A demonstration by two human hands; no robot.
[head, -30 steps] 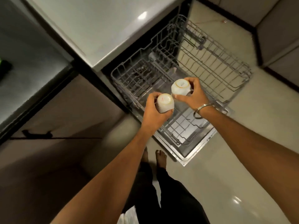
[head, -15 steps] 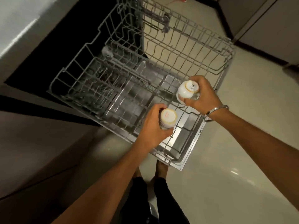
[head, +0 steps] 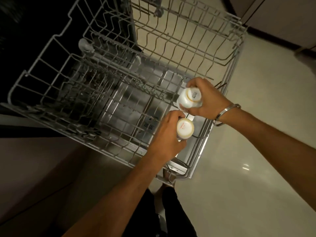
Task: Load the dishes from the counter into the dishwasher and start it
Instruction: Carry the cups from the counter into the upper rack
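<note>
Rack point(head: 42, 79) pulled out, mostly bare wire. Left hand point(head: 166, 141) grips inverted cup point(head: 185, 128); right hand point(head: 207, 98) grips second cup point(head: 189, 100), near front-right corner.

Two grey wire dishwasher racks point(head: 82, 93) stand pulled out over the open steel dishwasher door point(head: 130, 106). Above their near right corner, the left hand point(head: 164, 139) holds a small white upturned cup point(head: 185, 128) just before the second white upturned cup point(head: 189, 99), held in the right hand point(head: 207, 100), whose wrist wears a metal bangle point(head: 227, 113).

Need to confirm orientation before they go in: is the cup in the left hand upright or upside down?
Upside down. The cup in the left hand shows its ringed base facing up, its mouth pointing down toward the rack.
</note>
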